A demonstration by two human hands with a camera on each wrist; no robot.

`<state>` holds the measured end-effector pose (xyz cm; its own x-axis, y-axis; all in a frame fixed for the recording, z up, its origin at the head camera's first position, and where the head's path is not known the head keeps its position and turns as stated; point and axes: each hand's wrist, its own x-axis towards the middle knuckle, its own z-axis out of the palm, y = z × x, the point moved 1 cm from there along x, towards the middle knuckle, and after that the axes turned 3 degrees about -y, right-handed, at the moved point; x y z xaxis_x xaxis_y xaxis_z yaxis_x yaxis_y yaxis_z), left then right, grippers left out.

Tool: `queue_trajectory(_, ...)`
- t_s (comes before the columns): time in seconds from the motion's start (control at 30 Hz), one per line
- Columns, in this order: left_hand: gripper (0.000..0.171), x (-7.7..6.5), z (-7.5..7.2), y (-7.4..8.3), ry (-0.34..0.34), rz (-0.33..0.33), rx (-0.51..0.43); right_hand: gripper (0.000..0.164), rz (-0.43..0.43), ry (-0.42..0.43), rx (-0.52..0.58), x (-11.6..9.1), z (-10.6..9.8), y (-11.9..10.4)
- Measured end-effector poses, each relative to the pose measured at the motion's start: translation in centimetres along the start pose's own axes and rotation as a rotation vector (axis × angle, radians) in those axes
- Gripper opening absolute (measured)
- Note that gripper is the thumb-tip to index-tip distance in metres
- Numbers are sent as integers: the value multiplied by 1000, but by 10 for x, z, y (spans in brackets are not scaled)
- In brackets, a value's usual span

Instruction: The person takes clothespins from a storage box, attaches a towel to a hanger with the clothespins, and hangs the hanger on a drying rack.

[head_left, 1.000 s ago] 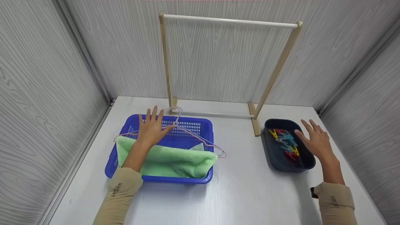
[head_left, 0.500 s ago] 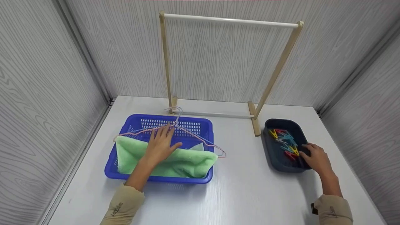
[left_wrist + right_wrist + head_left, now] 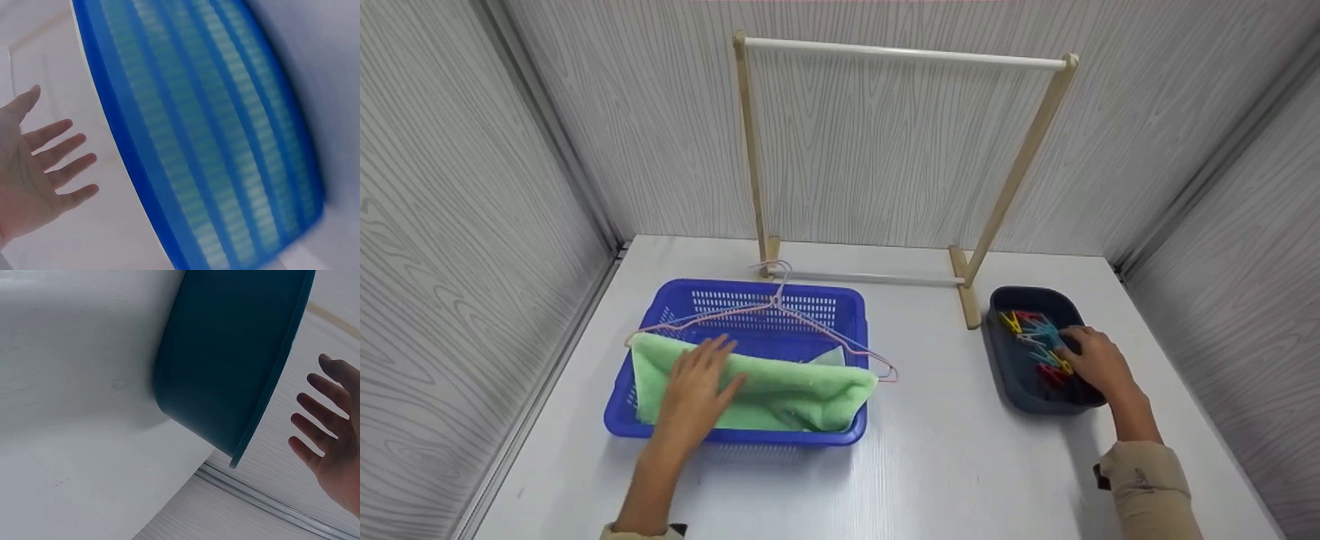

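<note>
A green towel (image 3: 765, 390) lies draped over pink and blue wire hangers (image 3: 810, 319) on top of a blue plastic basket (image 3: 735, 436). My left hand (image 3: 690, 397) is over the towel's left part with its fingers spread. In the left wrist view that left hand (image 3: 48, 163) appears beyond the basket's slatted side (image 3: 191, 124), holding nothing. On the right, a dark rectangular tub (image 3: 1035, 405) contains several coloured clothespins (image 3: 1039, 341). My right hand (image 3: 1099, 364) reaches over its right rim, fingertips near the clothespins. The right wrist view shows relaxed, separated fingers on the right hand (image 3: 337, 433), above the tub's rim.
Behind the basket and tub stands a wooden drying rack with a white top rail (image 3: 904, 52) and a lower rail (image 3: 870, 278). Wood-grain panels enclose the white table (image 3: 930, 450) at the back and sides.
My left hand has drawn back from above the hangers toward the basket's front. The right hand has moved left and inward, from the tub's right side to over the clothespins.
</note>
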<state>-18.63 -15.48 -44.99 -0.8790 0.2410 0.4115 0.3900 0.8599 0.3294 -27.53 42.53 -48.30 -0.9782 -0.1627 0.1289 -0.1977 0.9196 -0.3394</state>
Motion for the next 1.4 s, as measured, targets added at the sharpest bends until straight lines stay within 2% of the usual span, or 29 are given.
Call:
queue_trajectory(0.07, 41, -5, -11, -31, 87, -17, -34, 41, 14, -23, 1, 3, 0, -1)
queue_trajectory(0.17, 36, -14, -21, -74, 155, -25, -57, 37, 22, -41, -15, 6, 1, -2)
queue_trajectory(0.27, 40, -23, -23, -102, 115, -57, -62, 37, 15, -69, -31, 10, 3, -3)
queue_trajectory(0.37, 48, -30, -21, -117, 34, -116, -97, 39, 5, -110, -40, 15, 5, -4)
queue_trajectory(0.43, 52, -33, -17, -120, -19, -151, -132, 41, 4, -135, -44, 18, 6, -4)
queue_trajectory(0.53, 58, -36, -10, -122, -58, -205, -182, 45, -6, -166, -37, 25, 6, -5)
queue_trajectory(0.67, 67, -40, -4, -123, -66, -258, -209, 49, -33, -203, -19, 33, 6, -6)
queue_trajectory(0.83, 76, -41, -1, -124, -79, -271, -222, 47, 20, -240, -31, 41, 7, -5)
queue_trajectory(0.97, 76, -39, -1, -125, -101, -284, -240, 48, 50, -265, -21, 45, 11, -2)
queue_trajectory(1.2, 77, -39, 0, -127, -126, -306, -236, 50, -42, -257, 59, 46, 14, 6)
queue_trajectory(1.3, 78, -40, 0, -127, -146, -334, -240, 46, -29, -259, 58, 48, 16, 5)
queue_trajectory(1.4, 78, -42, -1, -127, -169, -359, -255, 47, 18, -285, 14, 50, 17, 1)
